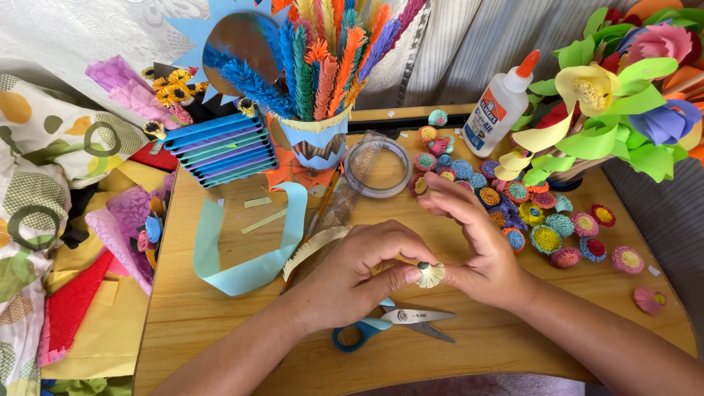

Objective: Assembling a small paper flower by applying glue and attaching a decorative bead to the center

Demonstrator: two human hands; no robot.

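Note:
Both hands meet over a wooden table [220, 315]. My left hand [352, 275] and my right hand [477, 249] pinch between them a small rolled paper flower [430, 275], cream fringed with a teal centre. A cream fringed paper strip [315, 248] trails from it to the left. Blue-handled scissors [389, 323] lie shut on the table just under my hands.
Several finished fringed paper flowers [546, 238] lie to the right. A clear tape roll [378, 167], a white glue bottle [502, 106], a light blue paper strip [242, 271], a cup of fringed paper stems [315, 139] and a paper bouquet [623, 95] stand around.

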